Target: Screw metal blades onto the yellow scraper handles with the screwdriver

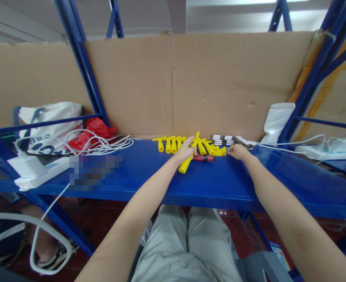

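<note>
My left hand (187, 149) is closed around a yellow plastic piece (185, 164), a tapered tube with a crosspiece at its far end, held tilted above the blue table (149, 172). Several similar yellow pieces (168, 145) lie in a row behind and on both sides of this hand. A red-and-black tool (206, 158), perhaps a screwdriver, lies just right of the held piece. My right hand (239, 152) has its fingers curled together beside small flat yellow parts (220, 150). Whatever is between those fingers is too small to make out.
Black-and-white packs (223, 140) lie at the back by the cardboard wall (214, 86). A white bag (277, 121) stands at back right. Left are coiled white cables (102, 145), a red bag (99, 129), a cloth bag (52, 121) and a power strip (43, 178).
</note>
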`<action>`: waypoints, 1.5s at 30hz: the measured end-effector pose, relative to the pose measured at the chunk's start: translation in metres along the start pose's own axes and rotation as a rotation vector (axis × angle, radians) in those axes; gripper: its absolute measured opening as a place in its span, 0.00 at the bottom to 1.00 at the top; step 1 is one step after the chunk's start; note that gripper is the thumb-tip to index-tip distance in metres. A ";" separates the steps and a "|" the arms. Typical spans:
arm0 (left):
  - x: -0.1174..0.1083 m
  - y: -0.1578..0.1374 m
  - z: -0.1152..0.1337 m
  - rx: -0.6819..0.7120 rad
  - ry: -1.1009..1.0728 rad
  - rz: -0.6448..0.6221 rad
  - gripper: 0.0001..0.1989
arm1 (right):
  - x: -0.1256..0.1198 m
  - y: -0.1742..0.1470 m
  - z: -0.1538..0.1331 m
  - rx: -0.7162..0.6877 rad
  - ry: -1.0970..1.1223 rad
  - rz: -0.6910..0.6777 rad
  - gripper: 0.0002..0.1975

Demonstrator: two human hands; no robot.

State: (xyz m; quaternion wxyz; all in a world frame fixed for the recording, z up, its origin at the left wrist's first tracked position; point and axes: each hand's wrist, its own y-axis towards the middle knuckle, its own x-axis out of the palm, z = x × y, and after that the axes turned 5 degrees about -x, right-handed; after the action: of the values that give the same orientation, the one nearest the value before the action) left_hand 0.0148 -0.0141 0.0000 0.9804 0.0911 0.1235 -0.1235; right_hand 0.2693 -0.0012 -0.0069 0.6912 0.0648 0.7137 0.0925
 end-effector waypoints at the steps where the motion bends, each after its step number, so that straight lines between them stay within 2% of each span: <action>1: 0.000 -0.001 0.001 -0.018 -0.033 -0.019 0.32 | 0.000 0.000 -0.001 -0.014 -0.005 0.003 0.12; 7: 0.000 -0.005 0.004 -0.075 -0.191 -0.128 0.31 | 0.003 0.002 0.000 -0.065 -0.023 0.026 0.11; 13: -0.001 -0.006 0.007 -0.111 -0.268 -0.138 0.32 | 0.003 0.001 0.000 -0.091 -0.002 0.037 0.10; 25: -0.002 -0.004 0.006 -0.138 -0.301 -0.131 0.32 | -0.010 -0.008 -0.004 -0.086 0.161 -0.093 0.07; 30: -0.002 -0.006 0.007 -0.134 -0.334 -0.152 0.33 | -0.012 -0.010 -0.004 0.015 0.219 -0.170 0.06; 36: -0.002 -0.009 0.009 -0.121 -0.364 -0.159 0.31 | -0.009 -0.008 -0.005 0.008 0.160 -0.162 0.10; 45: -0.001 -0.010 0.010 -0.123 -0.390 -0.151 0.28 | -0.005 -0.004 -0.008 -0.064 -0.096 -0.114 0.10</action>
State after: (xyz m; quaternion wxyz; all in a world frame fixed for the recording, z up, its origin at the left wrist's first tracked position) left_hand 0.0137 -0.0253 0.0084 0.9774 -0.0040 -0.0547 -0.2042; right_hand 0.2613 -0.0063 -0.0025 0.7307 0.0066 0.6789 0.0724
